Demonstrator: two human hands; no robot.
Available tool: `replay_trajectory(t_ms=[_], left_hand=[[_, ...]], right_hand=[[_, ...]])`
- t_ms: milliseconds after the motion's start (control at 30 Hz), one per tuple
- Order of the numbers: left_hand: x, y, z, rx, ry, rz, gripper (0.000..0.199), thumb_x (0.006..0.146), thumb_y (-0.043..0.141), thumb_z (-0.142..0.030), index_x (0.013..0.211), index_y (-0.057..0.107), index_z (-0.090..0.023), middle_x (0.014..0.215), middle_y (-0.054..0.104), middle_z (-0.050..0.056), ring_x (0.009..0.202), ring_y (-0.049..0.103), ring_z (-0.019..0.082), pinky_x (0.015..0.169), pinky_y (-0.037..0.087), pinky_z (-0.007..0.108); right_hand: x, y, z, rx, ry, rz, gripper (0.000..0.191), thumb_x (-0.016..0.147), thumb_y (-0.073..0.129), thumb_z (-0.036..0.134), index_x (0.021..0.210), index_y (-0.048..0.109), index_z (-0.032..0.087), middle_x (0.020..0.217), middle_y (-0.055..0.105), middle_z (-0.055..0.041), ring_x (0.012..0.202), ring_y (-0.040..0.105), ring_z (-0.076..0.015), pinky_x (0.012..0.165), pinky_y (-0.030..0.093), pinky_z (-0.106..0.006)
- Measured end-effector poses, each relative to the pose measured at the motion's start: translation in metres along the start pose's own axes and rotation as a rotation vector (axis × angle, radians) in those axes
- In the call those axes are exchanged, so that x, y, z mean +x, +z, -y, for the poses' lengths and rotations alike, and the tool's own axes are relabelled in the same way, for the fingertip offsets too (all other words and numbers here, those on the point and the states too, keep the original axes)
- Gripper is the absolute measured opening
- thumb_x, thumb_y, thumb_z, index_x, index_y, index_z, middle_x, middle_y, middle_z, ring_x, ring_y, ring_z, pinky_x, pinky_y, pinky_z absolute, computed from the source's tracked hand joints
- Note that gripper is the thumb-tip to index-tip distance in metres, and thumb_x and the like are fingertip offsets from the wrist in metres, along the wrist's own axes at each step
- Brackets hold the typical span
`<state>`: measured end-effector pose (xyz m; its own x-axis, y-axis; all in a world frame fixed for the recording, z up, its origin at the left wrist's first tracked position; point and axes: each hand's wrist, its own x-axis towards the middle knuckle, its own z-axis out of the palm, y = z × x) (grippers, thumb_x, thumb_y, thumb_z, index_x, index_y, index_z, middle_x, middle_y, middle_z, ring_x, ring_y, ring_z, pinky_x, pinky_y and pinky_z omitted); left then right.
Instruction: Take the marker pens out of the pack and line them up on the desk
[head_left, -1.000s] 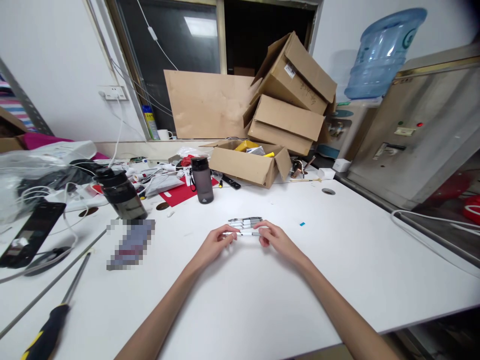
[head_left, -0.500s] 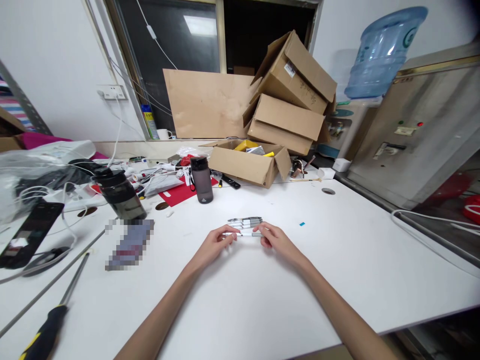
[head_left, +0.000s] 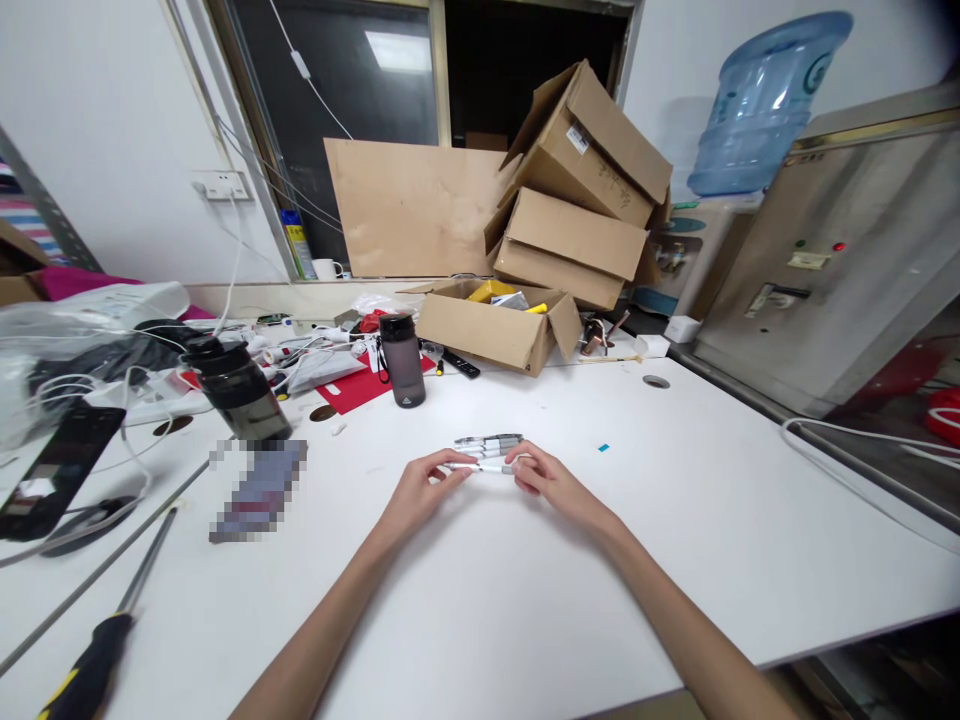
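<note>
Between my two hands is a white pen with a grey end (head_left: 489, 468), lying roughly crosswise. My left hand (head_left: 426, 492) pinches its left end between thumb and fingertips. At the grey end, the curled fingers of my right hand (head_left: 551, 482) close on it. Just beyond it several more pens (head_left: 491, 444) lie side by side on the white table (head_left: 480, 600), the farthest one dark or clear. My fingers partly cover the ends of these pens.
A grey bottle (head_left: 403, 362) and an open cardboard box (head_left: 480, 328) stand behind the pens. Left are a black-lidded bottle (head_left: 238, 390), a pixelated flat item (head_left: 262, 490), a screwdriver (head_left: 101, 650) and a phone (head_left: 56, 470). A small blue piece (head_left: 604, 448) lies right.
My hands have barely moved; the fingers shift slightly on the pen, and its left end sits a touch higher. The other pens stay in place.
</note>
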<state>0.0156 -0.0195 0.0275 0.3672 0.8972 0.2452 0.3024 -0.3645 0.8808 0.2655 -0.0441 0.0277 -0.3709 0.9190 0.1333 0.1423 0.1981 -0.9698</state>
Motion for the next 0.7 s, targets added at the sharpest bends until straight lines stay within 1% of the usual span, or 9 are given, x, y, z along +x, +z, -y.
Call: replay_trajectory(t_ms=[100, 133, 200, 333, 400, 467, 567, 633, 700], left_hand=[[0.000, 0.000, -0.002, -0.105, -0.063, -0.028, 0.047, 0.087, 0.068, -0.046, 0.126, 0.068, -0.022, 0.114, 0.074, 0.010, 0.095, 0.069, 0.026, 0.065, 0.056, 0.029], [0.000, 0.001, -0.002, -0.151, -0.075, -0.033, 0.052, 0.085, 0.070, -0.046, 0.131, 0.064, -0.022, 0.113, 0.074, 0.010, 0.097, 0.069, 0.027, 0.065, 0.058, 0.030], [0.001, 0.003, -0.001, -0.236, -0.094, -0.048, 0.058, 0.082, 0.073, -0.046, 0.132, 0.060, -0.021, 0.110, 0.075, 0.009, 0.100, 0.069, 0.028, 0.069, 0.061, 0.033], [0.004, 0.007, 0.001, -0.394, -0.153, -0.098, 0.051, 0.079, 0.078, -0.044, 0.119, 0.061, -0.019, 0.102, 0.076, 0.008, 0.099, 0.070, 0.027, 0.083, 0.061, 0.041], [0.004, 0.009, 0.002, -0.465, -0.166, -0.115, 0.046, 0.078, 0.079, -0.044, 0.112, 0.061, -0.019, 0.098, 0.075, 0.007, 0.100, 0.071, 0.027, 0.090, 0.059, 0.042], [0.004, 0.011, 0.001, -0.523, -0.184, -0.105, 0.042, 0.079, 0.078, -0.045, 0.108, 0.060, -0.019, 0.097, 0.075, 0.007, 0.098, 0.072, 0.026, 0.092, 0.058, 0.044], [0.002, 0.015, -0.002, -0.569, -0.222, -0.047, 0.035, 0.083, 0.074, -0.044, 0.104, 0.057, -0.021, 0.099, 0.073, 0.006, 0.088, 0.074, 0.024, 0.086, 0.059, 0.043], [0.000, 0.018, -0.004, -0.559, -0.221, 0.014, 0.030, 0.084, 0.073, -0.042, 0.098, 0.058, -0.021, 0.094, 0.071, 0.004, 0.083, 0.072, 0.021, 0.079, 0.061, 0.040], [-0.002, 0.022, -0.006, -0.532, -0.195, 0.081, 0.028, 0.084, 0.074, -0.042, 0.093, 0.059, -0.020, 0.091, 0.069, 0.004, 0.080, 0.069, 0.020, 0.070, 0.061, 0.035]], right_hand=[[0.001, 0.000, -0.003, 0.036, -0.016, 0.010, 0.035, 0.097, 0.051, 0.055, 0.113, 0.056, 0.024, 0.070, 0.053, 0.0035, 0.067, 0.046, -0.0155, 0.068, 0.038, -0.029], [0.002, 0.001, -0.004, 0.038, -0.024, 0.012, 0.036, 0.097, 0.051, 0.055, 0.114, 0.055, 0.024, 0.073, 0.057, 0.0021, 0.071, 0.049, -0.0164, 0.072, 0.040, -0.031], [0.002, 0.001, -0.006, 0.028, -0.029, 0.007, 0.036, 0.097, 0.052, 0.055, 0.114, 0.055, 0.024, 0.080, 0.065, -0.0008, 0.077, 0.054, -0.0183, 0.078, 0.042, -0.034], [0.001, 0.004, -0.005, 0.008, -0.025, 0.057, 0.030, 0.097, 0.054, 0.052, 0.110, 0.059, 0.025, 0.088, 0.072, -0.0036, 0.084, 0.061, -0.0207, 0.082, 0.044, -0.036], [0.001, 0.006, -0.004, -0.015, -0.052, 0.103, 0.027, 0.097, 0.056, 0.049, 0.102, 0.064, 0.024, 0.094, 0.072, -0.0047, 0.090, 0.063, -0.0217, 0.084, 0.045, -0.036], [0.001, 0.007, -0.004, -0.043, -0.090, 0.119, 0.026, 0.097, 0.057, 0.046, 0.096, 0.068, 0.022, 0.099, 0.071, -0.0054, 0.096, 0.065, -0.0225, 0.088, 0.045, -0.036], [0.004, 0.008, -0.006, -0.039, -0.118, 0.039, 0.024, 0.098, 0.057, 0.042, 0.098, 0.070, 0.023, 0.100, 0.070, -0.0048, 0.098, 0.065, -0.0219, 0.091, 0.046, -0.035], [0.006, 0.008, -0.008, -0.006, -0.113, -0.044, 0.023, 0.097, 0.059, 0.042, 0.105, 0.069, 0.024, 0.098, 0.069, -0.0041, 0.096, 0.065, -0.0212, 0.087, 0.047, -0.034], [0.008, 0.009, -0.011, 0.030, -0.112, -0.090, 0.026, 0.095, 0.061, 0.043, 0.112, 0.068, 0.024, 0.097, 0.069, -0.0037, 0.094, 0.065, -0.0208, 0.084, 0.047, -0.034]])
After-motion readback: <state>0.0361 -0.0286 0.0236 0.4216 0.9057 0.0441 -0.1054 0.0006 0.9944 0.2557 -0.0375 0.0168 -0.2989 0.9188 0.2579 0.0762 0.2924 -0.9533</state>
